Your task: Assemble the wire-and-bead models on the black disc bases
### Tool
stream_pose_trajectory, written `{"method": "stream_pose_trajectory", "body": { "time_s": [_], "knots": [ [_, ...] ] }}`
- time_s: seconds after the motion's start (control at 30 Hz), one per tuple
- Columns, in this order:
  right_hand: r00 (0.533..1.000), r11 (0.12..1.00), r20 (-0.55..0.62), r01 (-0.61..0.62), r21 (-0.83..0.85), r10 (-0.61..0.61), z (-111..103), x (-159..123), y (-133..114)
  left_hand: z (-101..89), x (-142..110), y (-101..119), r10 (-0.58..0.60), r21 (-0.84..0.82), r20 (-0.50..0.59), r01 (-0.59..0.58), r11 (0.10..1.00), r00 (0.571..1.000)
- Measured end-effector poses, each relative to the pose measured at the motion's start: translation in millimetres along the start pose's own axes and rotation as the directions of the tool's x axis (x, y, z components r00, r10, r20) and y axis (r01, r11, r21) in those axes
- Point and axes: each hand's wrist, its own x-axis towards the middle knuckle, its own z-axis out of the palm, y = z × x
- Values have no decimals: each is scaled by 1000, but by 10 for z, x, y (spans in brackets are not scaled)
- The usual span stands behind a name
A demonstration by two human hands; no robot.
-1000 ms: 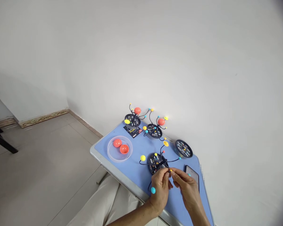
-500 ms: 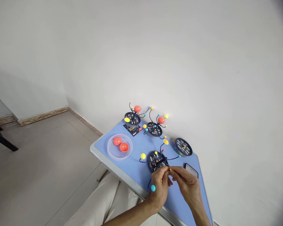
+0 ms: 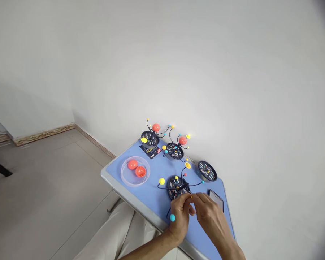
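A solar system model [image 3: 171, 185] with a round black base and curved black arms stands near the front of the table. Its arms carry a yellow ball [image 3: 161, 181], a blue ball [image 3: 172, 217], an orange ringed planet [image 3: 187, 165] and other small balls. My left hand [image 3: 179, 218] pinches one of the near arms, most of it hidden by the fingers. Against those fingertips, my right hand [image 3: 209, 213] is closed on a tiny orange ball [image 3: 191, 197], and the two hands touch or nearly touch.
Two similar models [image 3: 150, 139] [image 3: 174, 150] with red centre balls stand at the back, near the wall. A clear round tray [image 3: 126, 180] holds two red half-shells [image 3: 140, 171]. A black disc base [image 3: 207, 170] and a phone [image 3: 216, 199] lie at the right. A printed card [image 3: 151, 152] lies behind the tray.
My right hand has turned over so its back shows more, its fingers still at the tiny orange ball. My left hand keeps its pinch. The whole view has shifted slightly.
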Motion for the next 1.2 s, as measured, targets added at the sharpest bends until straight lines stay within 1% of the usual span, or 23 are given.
{"method": "stream_pose_trajectory", "body": {
  "time_s": [0.07,0.13,0.23,0.37,0.43,0.57,0.67,0.8,0.9,1.03,1.1,1.2],
  "knots": [
    [999,993,33,39,-113,-35,-16,39,-10,-1,2,27,8,33,-19,-7,999,1000],
    [996,980,62,70,-184,-60,-24,77,-12,0,4,63,23,56,-35,-21,998,999],
    [991,971,95,114,-213,-95,-44,128,-13,5,7,109,34,69,-40,-31,997,999],
    [988,955,93,142,-260,-121,-71,164,-17,26,10,127,-10,41,-45,11,999,999],
    [988,947,89,145,-287,-124,-70,162,-22,35,11,131,-24,28,-55,26,999,998],
    [991,947,95,114,-301,-90,-62,138,-41,32,3,140,4,33,-57,-2,999,998],
    [996,953,62,77,-293,-62,-99,115,-39,16,-4,106,14,30,-60,-12,999,998],
    [998,975,-54,-25,-222,13,-215,32,38,2,-19,4,0,16,-98,2,1000,995],
    [988,985,-122,-112,-130,96,-286,-93,101,-12,-62,-70,24,45,-87,-21,999,996],
    [962,984,-221,-172,-41,159,-311,-324,133,-48,-182,-126,63,98,-55,-58,994,996],
    [952,979,-229,-199,36,202,-305,-463,150,-82,-267,-111,75,120,-31,-71,990,997],
    [941,953,-185,-253,168,282,-292,-688,161,-197,-442,-8,113,217,30,-117,969,993]
  ]
}}
